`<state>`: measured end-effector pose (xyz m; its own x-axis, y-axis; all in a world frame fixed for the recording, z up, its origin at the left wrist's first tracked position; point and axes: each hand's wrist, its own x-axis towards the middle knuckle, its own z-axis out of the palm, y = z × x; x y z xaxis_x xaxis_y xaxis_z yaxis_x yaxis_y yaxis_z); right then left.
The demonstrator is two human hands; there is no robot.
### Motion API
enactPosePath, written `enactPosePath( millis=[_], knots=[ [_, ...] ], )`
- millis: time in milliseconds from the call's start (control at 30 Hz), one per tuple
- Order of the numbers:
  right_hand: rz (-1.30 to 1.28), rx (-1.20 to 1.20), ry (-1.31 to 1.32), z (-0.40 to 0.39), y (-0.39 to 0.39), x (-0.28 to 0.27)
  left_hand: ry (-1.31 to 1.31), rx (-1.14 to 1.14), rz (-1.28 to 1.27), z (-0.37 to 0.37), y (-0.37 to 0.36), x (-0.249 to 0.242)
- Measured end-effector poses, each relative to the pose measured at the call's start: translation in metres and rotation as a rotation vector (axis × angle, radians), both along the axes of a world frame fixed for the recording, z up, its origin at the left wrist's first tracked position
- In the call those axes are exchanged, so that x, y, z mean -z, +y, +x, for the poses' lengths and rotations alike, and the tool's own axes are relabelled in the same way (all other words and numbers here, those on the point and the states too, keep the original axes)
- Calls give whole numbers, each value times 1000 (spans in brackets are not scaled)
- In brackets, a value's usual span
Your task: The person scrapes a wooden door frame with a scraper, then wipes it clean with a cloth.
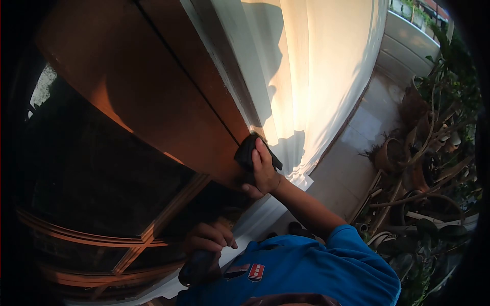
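My right hand (pixel 264 171) presses a black cloth (pixel 247 152) against the lower end of the brown wooden panel (pixel 168 97), beside the pale wall moulding. Its fingers lie bent over the folded cloth, and the thumb sits lower down. In shadow near my chest, my left hand (pixel 210 238) is closed with curled fingers around the top of a dark, rounded object (pixel 198 268), which looks like a bottle. A dark line runs down the panel to the cloth.
Dark window glass (pixel 97 173) with orange-brown wooden bars (pixel 148 235) fills the left side. A sunlit white wall (pixel 326 66) curves across the top. On the right, potted plants (pixel 390 155) and branches stand beside the tiled floor (pixel 357 137).
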<state>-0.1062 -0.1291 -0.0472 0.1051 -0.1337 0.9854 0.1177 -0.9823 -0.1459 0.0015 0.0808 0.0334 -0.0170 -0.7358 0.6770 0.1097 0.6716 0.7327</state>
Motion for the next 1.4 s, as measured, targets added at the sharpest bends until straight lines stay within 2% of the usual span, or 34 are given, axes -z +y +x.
enactPosePath(
  millis=[67,167,233,300,333,467,500,600,633,733,800,900,967,1033,1067,1200,1333,1400],
  knots=[
    [-71,27,-20,5,-2,-4,11,23,25,2,6,4],
    [-95,-66,-97,8,-11,-139,48,84,45,2,2,12],
    [-111,-35,-133,8,-14,-165,15,85,49,1,-5,5],
    [-210,35,-172,14,-21,-152,3,66,26,2,-6,0],
    [-163,11,-131,13,-20,-131,-3,50,15,2,-4,-2],
    [-7,51,44,1,3,41,-73,0,14,3,7,-7],
    [19,58,89,-4,6,67,-72,-15,15,2,9,-1],
    [75,15,152,-12,9,69,-157,0,41,5,18,1],
    [30,8,112,-9,9,54,-203,27,48,6,17,0],
    [-79,-131,-1,1,-11,-54,-145,-14,49,0,16,6],
    [-97,-154,-36,4,-15,-79,-195,-12,8,2,14,0],
    [18,-209,-11,-1,-7,-25,-162,-40,20,-1,18,2],
    [111,-96,84,-12,7,51,-159,-45,61,1,22,4],
    [312,-86,130,-17,30,133,-162,-82,114,-4,29,6],
    [350,-84,154,-17,29,149,-160,-98,135,-8,31,8],
    [458,-66,165,-21,53,165,-169,-48,202,-18,31,9],
    [302,-32,99,-19,48,112,-217,59,150,-25,20,13],
    [261,-104,128,-19,36,81,-240,105,166,-27,19,15]
  ],
)
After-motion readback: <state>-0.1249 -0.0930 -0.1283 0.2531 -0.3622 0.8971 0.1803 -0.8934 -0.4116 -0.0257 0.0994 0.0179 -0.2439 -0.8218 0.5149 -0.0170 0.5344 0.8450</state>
